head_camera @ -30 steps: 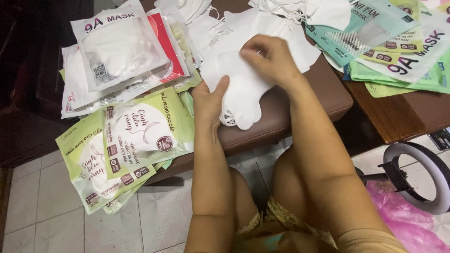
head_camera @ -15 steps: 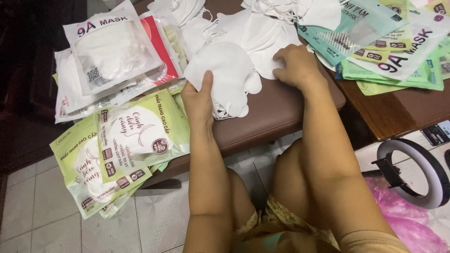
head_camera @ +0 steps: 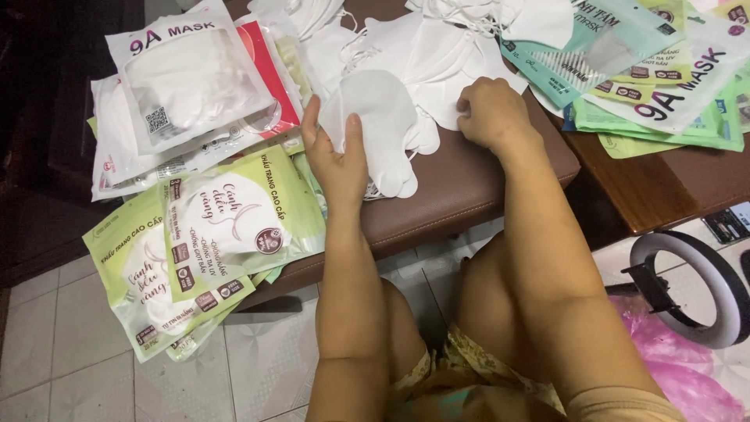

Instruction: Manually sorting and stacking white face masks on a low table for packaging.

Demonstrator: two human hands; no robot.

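My left hand [head_camera: 337,156] grips a small stack of white face masks [head_camera: 379,117], thumb on top, resting on a brown padded stool [head_camera: 461,195]. My right hand [head_camera: 491,112] is curled, knuckles up, on the edge of another white mask [head_camera: 445,86] lying just to the right of the stack. More loose white masks [head_camera: 437,35] with ear loops are heaped behind both hands.
Green and white mask pouches [head_camera: 211,234] overhang the stool's left edge; clear and red packs [head_camera: 187,86] lie behind them. Teal and green packs [head_camera: 656,78] cover a wooden table [head_camera: 672,187] at right. A ring light [head_camera: 691,285] and pink bag [head_camera: 664,344] lie on the tiled floor.
My left hand has gathered the white mask stack and pulled it left toward the stool's edge. My right hand came off that stack and moved right onto a neighbouring mask.
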